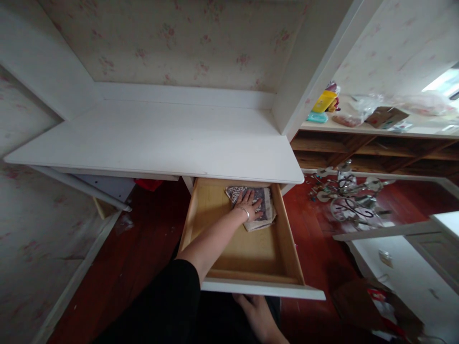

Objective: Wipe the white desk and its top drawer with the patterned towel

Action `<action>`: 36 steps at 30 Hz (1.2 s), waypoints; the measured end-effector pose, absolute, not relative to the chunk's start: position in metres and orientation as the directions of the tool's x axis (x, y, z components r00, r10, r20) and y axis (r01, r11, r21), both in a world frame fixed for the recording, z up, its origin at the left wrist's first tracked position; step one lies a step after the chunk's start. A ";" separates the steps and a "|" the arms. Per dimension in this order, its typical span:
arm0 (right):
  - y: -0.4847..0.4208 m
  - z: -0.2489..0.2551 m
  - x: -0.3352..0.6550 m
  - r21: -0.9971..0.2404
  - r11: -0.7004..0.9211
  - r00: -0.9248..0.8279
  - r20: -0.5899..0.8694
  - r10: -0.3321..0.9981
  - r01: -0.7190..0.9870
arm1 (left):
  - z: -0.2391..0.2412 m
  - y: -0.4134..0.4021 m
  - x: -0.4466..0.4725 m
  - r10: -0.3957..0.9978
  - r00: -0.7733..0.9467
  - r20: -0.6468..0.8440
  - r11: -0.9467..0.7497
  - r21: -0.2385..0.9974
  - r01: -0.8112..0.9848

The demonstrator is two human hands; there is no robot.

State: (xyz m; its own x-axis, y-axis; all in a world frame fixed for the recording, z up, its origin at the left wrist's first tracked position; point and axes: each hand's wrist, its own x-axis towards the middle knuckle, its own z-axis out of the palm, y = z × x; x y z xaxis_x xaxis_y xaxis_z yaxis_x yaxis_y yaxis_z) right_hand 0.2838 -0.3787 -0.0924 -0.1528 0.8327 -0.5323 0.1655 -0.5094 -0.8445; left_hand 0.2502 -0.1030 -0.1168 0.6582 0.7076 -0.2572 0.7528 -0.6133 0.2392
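My left hand [248, 209] lies flat on a folded patterned cloth [264, 206] inside a pulled-out wooden drawer [220, 260]. Its fingers are spread over the dark and pale print, and a bracelet [246, 213] circles the wrist. The cloth rests toward the back right of the drawer, its layers showing at the near edge. Below the white drawer front [258, 288], my right hand [257, 315] is close against it. The drawer front hides most of the right fingers, so their grip cannot be seen.
The drawer belongs to a white desk [172, 138] against floral wallpaper. On the right, a chandelier [353, 198] lies on the red floor near a low wooden shelf [376, 148] bearing bags and a box. A cardboard box [358, 303] stands at lower right beside white furniture [412, 267].
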 end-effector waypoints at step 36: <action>-0.378 -0.092 0.287 -0.808 -0.521 -0.176 -0.575 0.799 0.274 | -0.084 -0.161 0.093 0.552 0.590 -0.589 -0.646 0.145 0.750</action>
State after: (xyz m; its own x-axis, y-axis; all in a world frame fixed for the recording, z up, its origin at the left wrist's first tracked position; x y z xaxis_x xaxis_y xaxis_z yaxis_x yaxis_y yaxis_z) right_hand 0.2867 -0.3781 -0.0916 -0.1764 0.7990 -0.5750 0.2745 -0.5210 -0.8082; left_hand 0.0927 -0.1614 -0.0842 0.5899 0.5520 -0.5893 0.7495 -0.6458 0.1454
